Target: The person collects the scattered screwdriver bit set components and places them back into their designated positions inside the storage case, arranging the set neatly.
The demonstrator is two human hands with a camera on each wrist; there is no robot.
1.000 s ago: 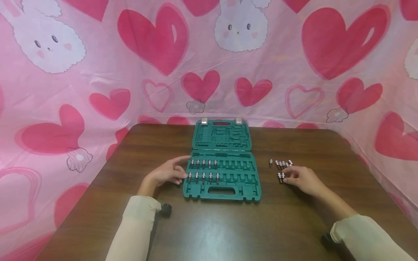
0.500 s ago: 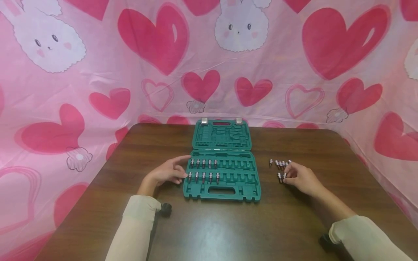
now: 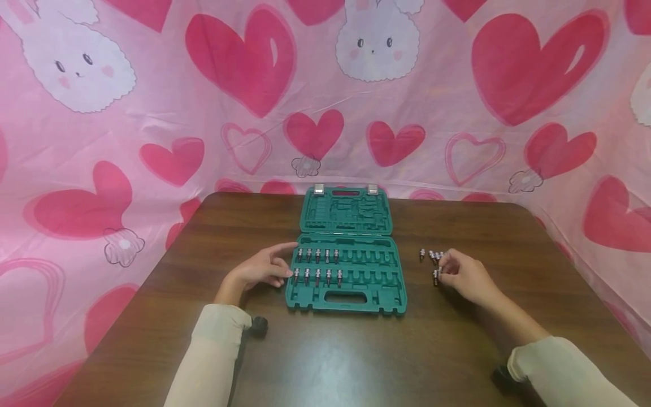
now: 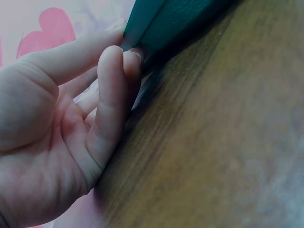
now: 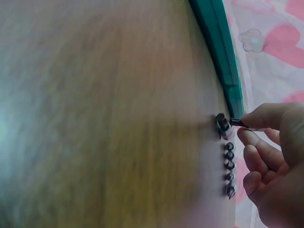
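A green socket case (image 3: 346, 307) lies open on the table, with two rows of bit sockets (image 3: 317, 277), chrome at the top and dark at the tip, in its left slots. My left hand (image 3: 261, 267) holds the case's left edge. In the left wrist view its thumb is on the case wall (image 4: 156, 28) and the other fingers bend in beside it. To the right of the case, my right hand (image 3: 468, 277) pinches a bit socket (image 5: 236, 122) between thumb and index finger. Another bit socket (image 3: 435, 277) stands right by these fingertips.
More loose bit sockets (image 3: 433, 256) stand behind the right hand's fingers, partly hidden, and a single bit socket (image 3: 422, 254) stands left of them. The case lid (image 3: 346, 210) leans back, near the pink heart-patterned cloth (image 3: 356, 102). Slots (image 3: 368, 277) on the case's right side hold nothing.
My right hand has taken hold of the right-hand one of the two front bit sockets and shifted slightly left with it. My left hand stays at the case edge.
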